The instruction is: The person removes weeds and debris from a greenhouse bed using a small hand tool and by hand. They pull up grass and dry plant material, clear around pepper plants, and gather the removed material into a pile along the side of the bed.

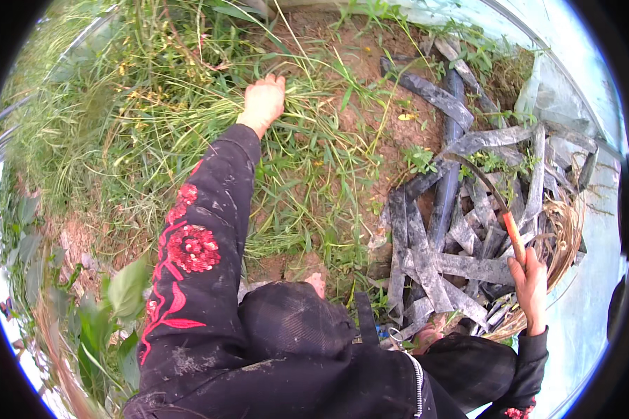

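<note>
My left hand [264, 102] is closed around a bunch of long green grass [215, 107], whose stalks stick out on both sides of the fist. Its fingertips are partly turned away from view. On the right, my right hand [529, 285] grips the orange handle of a sickle [513, 235]. The thin curved blade points up and away, over a heap of grey flat drip tape [456, 267]. Between the two hands, cut or flattened grass [314, 194] covers brown soil [361, 120].
A dark blue-black pipe [447, 194] runs through the tape heap. Dry straw-like stalks [561, 235] lie at its right side. Translucent plastic sheeting [576, 314] borders the right edge, with a curved metal tube above. Broad-leaved plants [128, 288] stand at the lower left.
</note>
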The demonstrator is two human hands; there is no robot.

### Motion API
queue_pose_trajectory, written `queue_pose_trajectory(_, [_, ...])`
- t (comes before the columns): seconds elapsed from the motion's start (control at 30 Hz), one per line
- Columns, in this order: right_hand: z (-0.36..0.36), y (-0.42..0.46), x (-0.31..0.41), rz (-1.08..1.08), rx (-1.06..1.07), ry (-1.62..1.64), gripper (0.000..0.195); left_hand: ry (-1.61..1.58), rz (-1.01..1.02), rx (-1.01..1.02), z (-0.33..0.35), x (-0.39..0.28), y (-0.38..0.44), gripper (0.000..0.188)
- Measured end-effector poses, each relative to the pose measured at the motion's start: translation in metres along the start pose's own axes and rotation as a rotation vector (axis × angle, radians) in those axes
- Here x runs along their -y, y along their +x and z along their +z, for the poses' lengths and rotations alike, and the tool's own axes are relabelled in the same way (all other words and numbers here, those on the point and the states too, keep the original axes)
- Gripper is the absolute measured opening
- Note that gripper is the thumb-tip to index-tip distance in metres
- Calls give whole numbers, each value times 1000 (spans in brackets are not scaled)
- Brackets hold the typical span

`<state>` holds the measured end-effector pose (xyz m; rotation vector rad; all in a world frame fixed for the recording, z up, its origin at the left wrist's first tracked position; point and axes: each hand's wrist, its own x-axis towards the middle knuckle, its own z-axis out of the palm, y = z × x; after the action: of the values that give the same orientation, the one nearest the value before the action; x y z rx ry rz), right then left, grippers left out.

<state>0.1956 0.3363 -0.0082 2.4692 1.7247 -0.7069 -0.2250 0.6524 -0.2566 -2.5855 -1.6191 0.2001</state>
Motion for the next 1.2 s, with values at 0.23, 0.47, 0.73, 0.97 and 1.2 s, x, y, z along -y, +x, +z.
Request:
queue_pose_trajectory(0.23, [2, -7, -6, 47, 38, 11, 23, -272, 60, 275, -29, -16, -28, 15])
queue_pose_trajectory(0.47, [7, 19, -4, -21, 41, -18, 23, -32, 115, 834, -29, 64, -222, 14])
queue_pose_trajectory(0.73, [16, 37, -20, -130, 79, 16, 22, 398, -119, 1208, -61, 200, -431, 14])
queue_pose_trajectory(0.97, [20, 32, -8, -189, 44, 52, 23, -42, 571, 590, -106, 6, -269, 11])
queue_pose_trajectory(1.2, [11, 34, 10, -73, -76, 73, 23, -426, 360, -100, -73, -110, -102, 29])
